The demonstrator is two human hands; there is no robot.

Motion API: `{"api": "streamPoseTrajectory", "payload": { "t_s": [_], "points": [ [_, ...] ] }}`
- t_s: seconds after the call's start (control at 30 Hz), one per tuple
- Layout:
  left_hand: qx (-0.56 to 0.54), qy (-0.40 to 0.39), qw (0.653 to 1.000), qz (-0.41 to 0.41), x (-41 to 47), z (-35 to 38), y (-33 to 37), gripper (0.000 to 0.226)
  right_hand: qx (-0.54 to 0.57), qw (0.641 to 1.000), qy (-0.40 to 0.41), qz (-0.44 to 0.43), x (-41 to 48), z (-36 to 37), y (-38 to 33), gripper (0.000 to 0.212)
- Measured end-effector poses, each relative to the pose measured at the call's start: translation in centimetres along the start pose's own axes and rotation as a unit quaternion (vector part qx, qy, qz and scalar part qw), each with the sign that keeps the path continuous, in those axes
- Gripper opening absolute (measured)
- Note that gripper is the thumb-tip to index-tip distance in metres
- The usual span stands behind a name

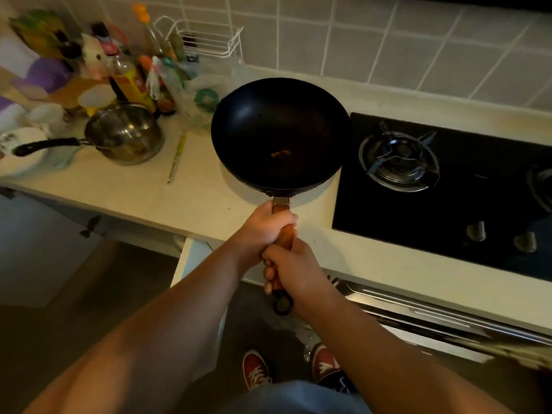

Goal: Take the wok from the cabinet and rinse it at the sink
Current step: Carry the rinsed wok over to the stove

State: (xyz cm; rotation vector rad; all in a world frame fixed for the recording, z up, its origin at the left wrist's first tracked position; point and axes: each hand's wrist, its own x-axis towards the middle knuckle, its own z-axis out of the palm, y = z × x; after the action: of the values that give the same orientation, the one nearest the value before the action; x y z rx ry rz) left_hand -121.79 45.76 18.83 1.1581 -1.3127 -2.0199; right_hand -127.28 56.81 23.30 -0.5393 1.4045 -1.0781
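both hands, left hand [264, 227] and right hand [291, 271], clamp the black wok's [280, 132] wooden handle.

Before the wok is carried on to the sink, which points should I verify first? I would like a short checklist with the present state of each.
1. Grip: left hand and right hand both wrap the wooden handle. Ok.
2. Wok level: it looks held roughly level above the countertop. Ok.
3. Inside of the wok: a small orange speck lies near the bottom. Not ok, it needs the rinse.
4. Clearance on the left: the steel saucepan stands apart from the wok. Ok.
5. Clearance on the right: the wok rim is close to the gas hob. Ok, but watch it.
6. Way to the sink: no sink is in view. Cannot tell.
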Motion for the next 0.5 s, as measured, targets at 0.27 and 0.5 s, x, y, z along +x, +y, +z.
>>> {"api": "streamPoseTrajectory", "payload": {
  "t_s": [0.27,0.5],
  "points": [
    [0.006,-0.043,0.998,-0.039,4.2,-2.6,0.6,0.044,0.035,0.998,0.050,0.007,4.2,2.2,-0.5,0.009],
    [0.024,-0.062,0.996,-0.052,5.8,-3.9,0.7,0.043,0.043,0.996,0.073,0.025,6.7,3.0,-0.3,0.009]
  ]
}}
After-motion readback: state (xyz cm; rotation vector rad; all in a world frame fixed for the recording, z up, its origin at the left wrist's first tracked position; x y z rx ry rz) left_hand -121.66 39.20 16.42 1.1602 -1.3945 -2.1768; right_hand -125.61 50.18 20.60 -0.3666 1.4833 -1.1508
